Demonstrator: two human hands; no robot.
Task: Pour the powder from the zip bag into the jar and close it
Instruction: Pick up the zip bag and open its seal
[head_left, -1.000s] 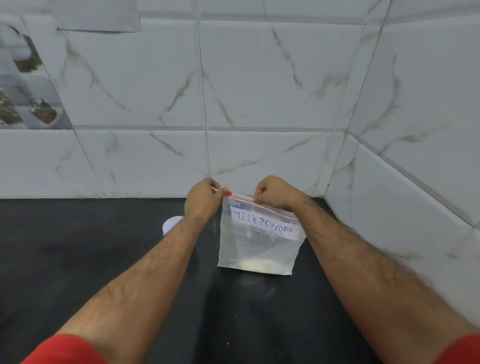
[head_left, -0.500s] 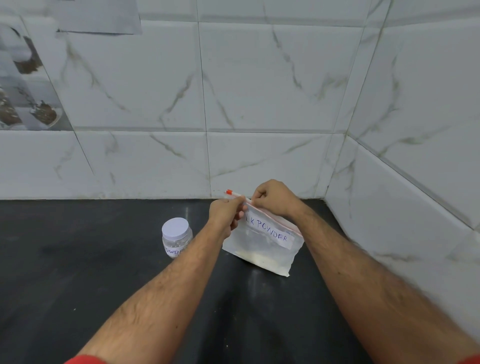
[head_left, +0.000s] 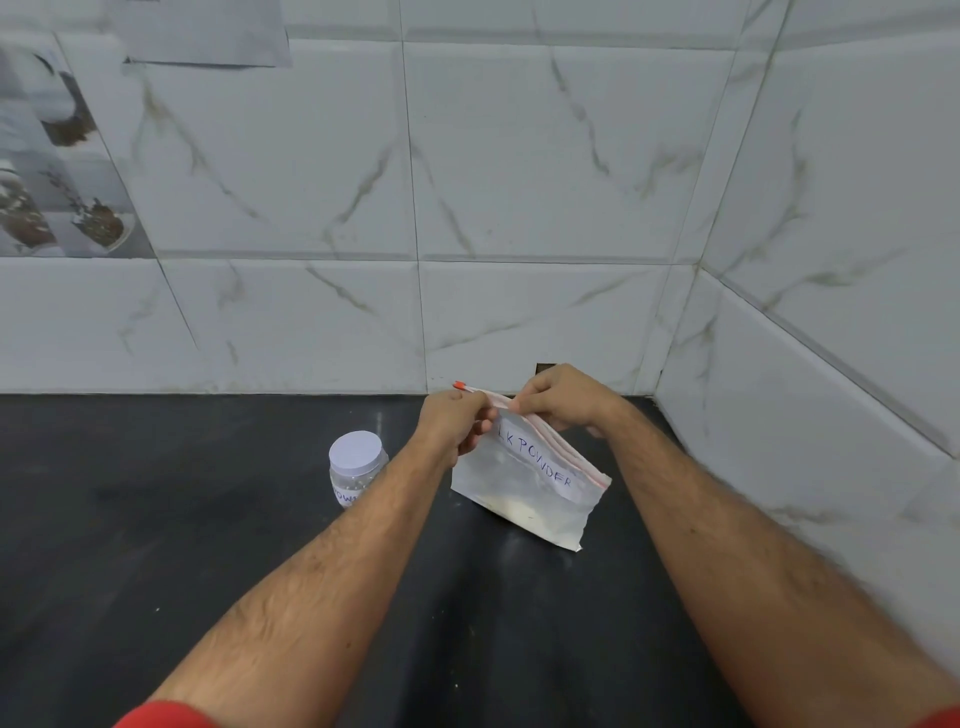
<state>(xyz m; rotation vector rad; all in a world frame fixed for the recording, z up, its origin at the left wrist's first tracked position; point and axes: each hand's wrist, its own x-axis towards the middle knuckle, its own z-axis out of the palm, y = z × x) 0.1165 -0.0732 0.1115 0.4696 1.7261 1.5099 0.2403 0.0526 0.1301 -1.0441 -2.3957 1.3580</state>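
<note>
A clear zip bag (head_left: 530, 493) labelled "MILK POWDER" stands tilted on the black counter, with pale powder in its bottom. Its red slider sticks out at the top left end of the pink zip strip. My left hand (head_left: 457, 423) pinches the near side of the bag's top edge. My right hand (head_left: 563, 400) pinches the far side of the same edge, just to the right. A small clear jar (head_left: 356, 470) with a white lid on it stands to the left of my left forearm.
The black counter (head_left: 156, 545) runs to a corner of white marbled wall tiles (head_left: 545, 182) at the back and right. A sheet of paper (head_left: 208, 31) and picture tiles hang at the upper left.
My left hand has moved right along the bag's top from the slider end, uncovering the jar. The bag has tilted down to the right, and both hands now pinch its top edge close together.
</note>
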